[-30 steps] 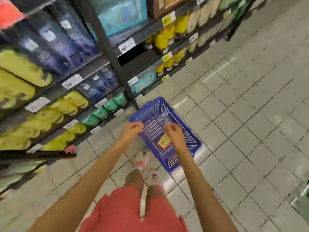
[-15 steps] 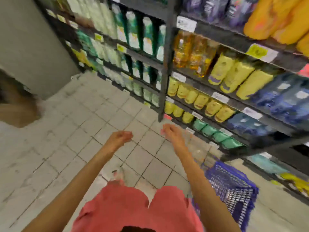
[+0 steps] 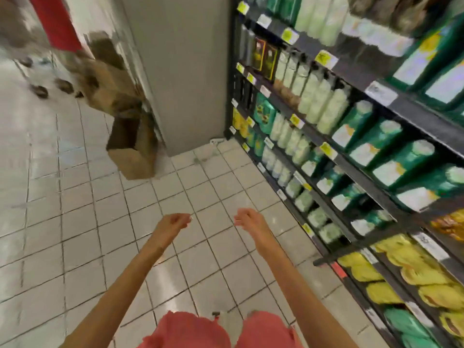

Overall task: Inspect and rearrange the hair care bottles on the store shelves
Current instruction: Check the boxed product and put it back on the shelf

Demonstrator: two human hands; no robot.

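Swinging round since a second ago, the view now looks down the aisle to its far end, and the blue basket that sat by the feet is out of shot. Biggest thing here is the shelving [image 3: 414, 111] down the right side, running from near to far until it meets the grey wall [image 3: 188, 71]. White floor tiles [image 3: 75, 222] fill the left, with a cardboard box [image 3: 130, 156] slumped at the wall's foot. On to the stock: the hair care bottles sit on those right-hand shelves, with pale green bottles [image 3: 319, 101] in the far upper rows, dark green bottles [image 3: 376, 136] nearer and yellow packs [image 3: 426, 277] nearest of all. And the hands: left hand [image 3: 173, 223] and right hand [image 3: 247, 219] are both out in front over the tiles, apart from the shelves, each grip loosely curled and holding nothing. My read is that this is the walk-up, with inspection not yet begun. Next comes a turn right and a reach into one row, a grip closing round a single bottle without toppling its neighbours.
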